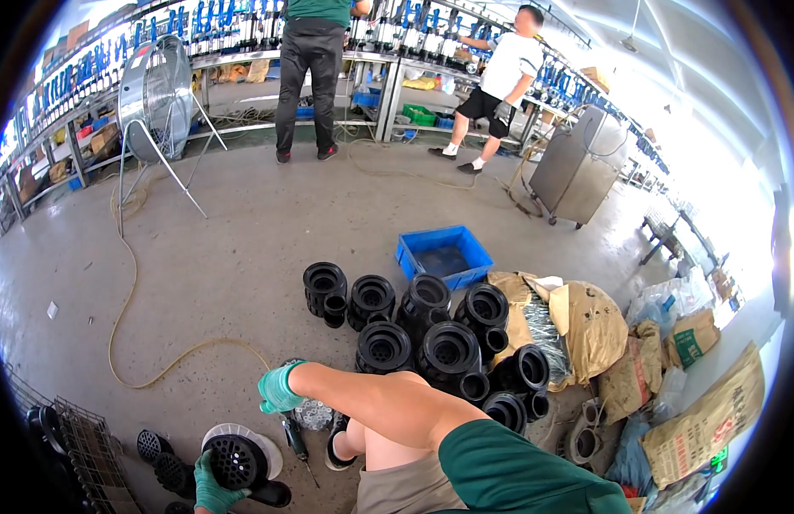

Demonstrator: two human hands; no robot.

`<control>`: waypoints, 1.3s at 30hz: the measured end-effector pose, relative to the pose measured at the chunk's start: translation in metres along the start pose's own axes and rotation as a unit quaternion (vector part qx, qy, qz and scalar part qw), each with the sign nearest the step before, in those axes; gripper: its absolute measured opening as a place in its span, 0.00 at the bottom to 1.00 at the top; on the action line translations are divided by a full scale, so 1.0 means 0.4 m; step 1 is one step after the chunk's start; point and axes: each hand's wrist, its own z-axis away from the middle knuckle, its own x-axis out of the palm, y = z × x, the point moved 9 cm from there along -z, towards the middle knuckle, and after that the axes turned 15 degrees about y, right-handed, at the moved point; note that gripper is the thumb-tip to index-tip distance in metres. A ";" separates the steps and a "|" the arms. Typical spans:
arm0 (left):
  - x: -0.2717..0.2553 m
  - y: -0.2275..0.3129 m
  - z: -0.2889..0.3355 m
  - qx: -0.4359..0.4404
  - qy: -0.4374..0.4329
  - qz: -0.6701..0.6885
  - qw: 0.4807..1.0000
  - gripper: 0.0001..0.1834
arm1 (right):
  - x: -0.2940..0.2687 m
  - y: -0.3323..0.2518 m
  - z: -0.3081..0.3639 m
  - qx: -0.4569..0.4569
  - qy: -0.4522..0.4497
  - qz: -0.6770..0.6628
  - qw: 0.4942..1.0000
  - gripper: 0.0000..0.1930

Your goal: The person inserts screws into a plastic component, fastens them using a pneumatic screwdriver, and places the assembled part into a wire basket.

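Observation:
My left hand, in a green glove, grips the near-left side of a black plastic housing with a round perforated face and a short side tube. A pale round piece shows beneath and behind it. My right hand, gloved alike, hovers ahead of it with its fingers curled; what they hold, if anything, is hidden. Just below that hand is a dark power screwdriver, its thin bit angled toward me. A round holder of small silvery parts lies beside it, partly covered by my right forearm.
Several black housings stand ahead, beside a blue crate. Sacks crowd the right; a wire basket stands left. A hose crosses the floor. Farther away are a fan, a metal cabinet and two people at racks.

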 end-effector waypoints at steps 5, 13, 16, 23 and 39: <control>-0.040 0.124 -0.005 0.062 0.022 -0.031 0.997 0.53 | -0.004 -0.009 0.019 -0.006 0.008 -0.001 1.000 0.25; -0.268 0.364 -0.170 -0.020 0.017 -0.192 0.981 0.51 | -0.083 -0.032 0.040 0.005 0.057 -0.054 0.997 0.23; -0.403 0.545 -0.259 0.022 0.108 -0.155 0.982 0.41 | -0.120 0.005 0.054 0.034 0.074 -0.049 0.996 0.23; -0.443 0.356 -0.208 -0.049 0.147 -0.092 0.984 0.31 | -0.070 -0.154 -0.018 -0.121 0.039 -0.042 0.991 0.13; -0.307 -0.117 -0.434 -0.255 0.097 -0.065 0.960 0.30 | -0.048 0.042 -0.291 0.053 0.015 -0.125 0.991 0.17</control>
